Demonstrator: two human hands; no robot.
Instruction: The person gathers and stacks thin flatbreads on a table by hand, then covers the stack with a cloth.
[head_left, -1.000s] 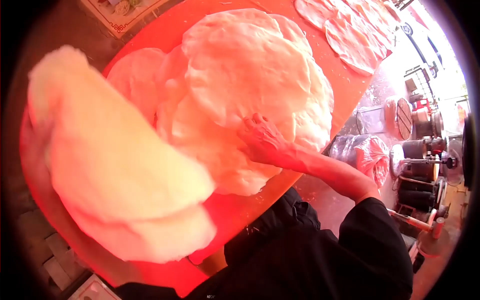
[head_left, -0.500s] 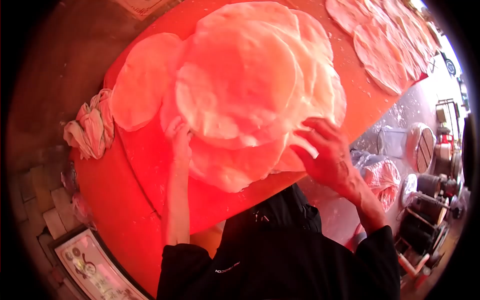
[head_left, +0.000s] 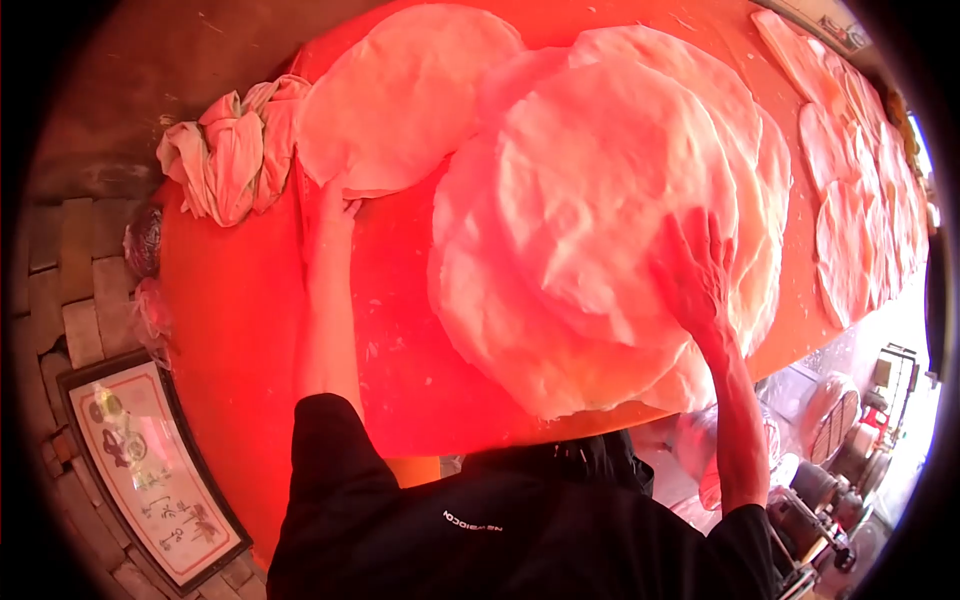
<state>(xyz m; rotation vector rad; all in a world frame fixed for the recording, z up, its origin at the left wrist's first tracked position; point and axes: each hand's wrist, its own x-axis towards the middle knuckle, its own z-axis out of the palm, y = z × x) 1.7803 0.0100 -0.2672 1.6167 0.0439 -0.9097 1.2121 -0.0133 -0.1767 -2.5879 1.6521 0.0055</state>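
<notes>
The right hand (head_left: 697, 275) lies flat with its fingers spread on the big pile of thin, round dough sheets (head_left: 610, 190). The left hand (head_left: 340, 195) is at the near edge of another round dough sheet (head_left: 405, 100), left of the pile. A crumpled cloth (head_left: 235, 150) is just left of that sheet. More flat dough sheets (head_left: 860, 190) lie on the right of the red worktop (head_left: 400, 390).

I see a strong red cast over the worktop (head_left: 400, 400), white glare to its right, and dark, curved fisheye edges.
</notes>
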